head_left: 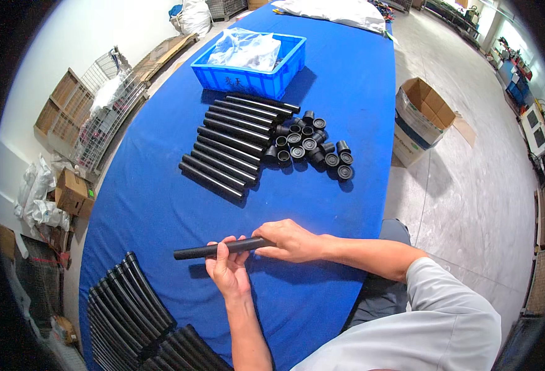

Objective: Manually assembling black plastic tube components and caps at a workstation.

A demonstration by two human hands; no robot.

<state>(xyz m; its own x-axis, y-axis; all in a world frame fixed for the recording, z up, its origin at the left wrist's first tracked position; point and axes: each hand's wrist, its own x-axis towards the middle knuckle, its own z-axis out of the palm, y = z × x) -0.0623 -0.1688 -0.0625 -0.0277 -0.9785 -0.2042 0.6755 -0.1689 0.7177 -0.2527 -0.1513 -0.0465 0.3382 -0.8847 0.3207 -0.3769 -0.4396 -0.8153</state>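
Head view: I see left hand point(230, 274) and right hand point(291, 240), fingers point(222, 253) holding a black tube point(197, 251); caps point(309, 144) at its one o'clock.

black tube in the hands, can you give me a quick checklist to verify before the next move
1. Black tube held by left hand: ok, thumb and fingers around it.
2. Right hand on the tube: ok, at its right end.
3. Cap at that end: cannot tell, hand covers it.
4. Loose black caps on the table: ok, piled beyond the hands.
5. Caps sorted one way up: not ok, mixed.
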